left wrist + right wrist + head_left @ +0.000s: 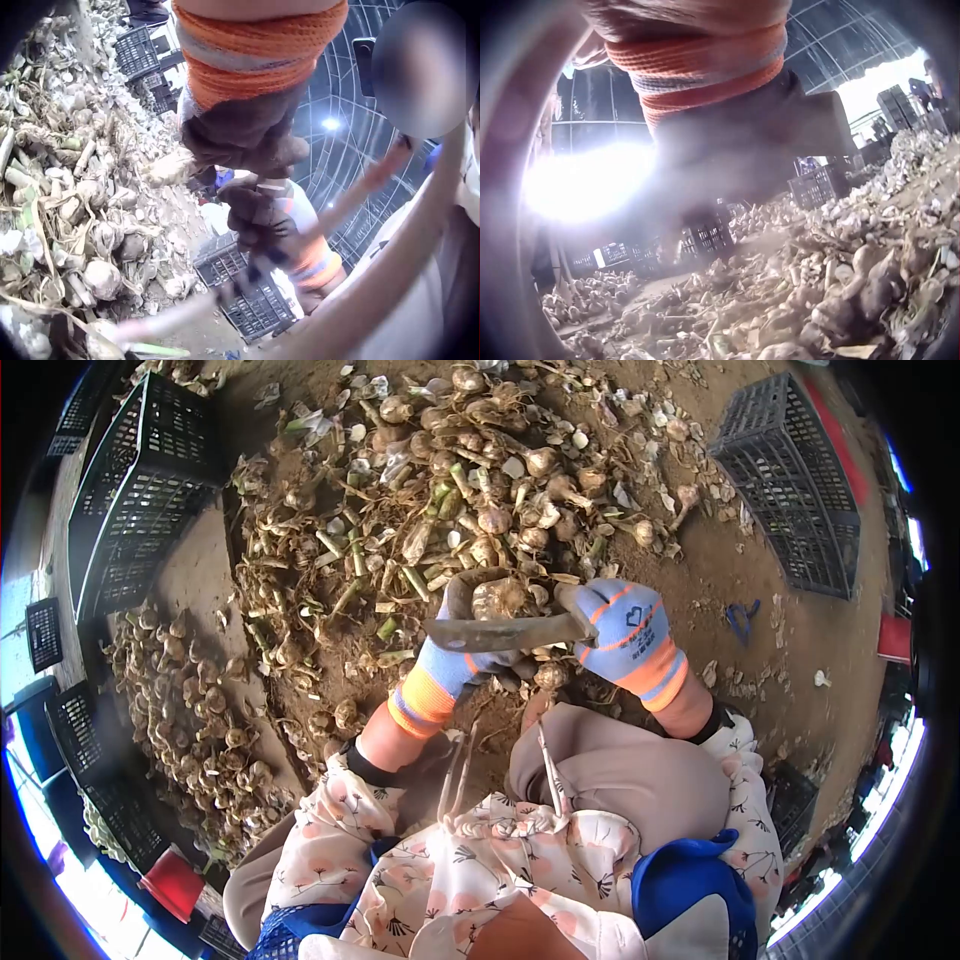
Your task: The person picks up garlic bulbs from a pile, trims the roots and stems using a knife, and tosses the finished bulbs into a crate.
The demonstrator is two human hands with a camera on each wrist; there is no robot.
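Note:
A garlic bulb [497, 600] sits in my left hand [450, 650], which wears a blue and orange glove with dark palm and fingers. My right hand [630, 628], gloved alike, grips a knife [510, 633]. Its broad, worn blade points left and crosses in front of the bulb and the left hand's fingers. Seen from the left wrist, the left hand [244, 131] holds the pale garlic [171, 166], with the right hand [259, 217] just beyond. Glare and blur veil the right hand [720, 146] in its own wrist view.
A heap of garlic [450, 490] with cut stems and peel spreads ahead of my knees. More bulbs [185, 710] lie on the left. Black crates stand at the far left [150, 500] and far right [795, 490]. Blue-handled scissors [742, 620] lie on the ground at right.

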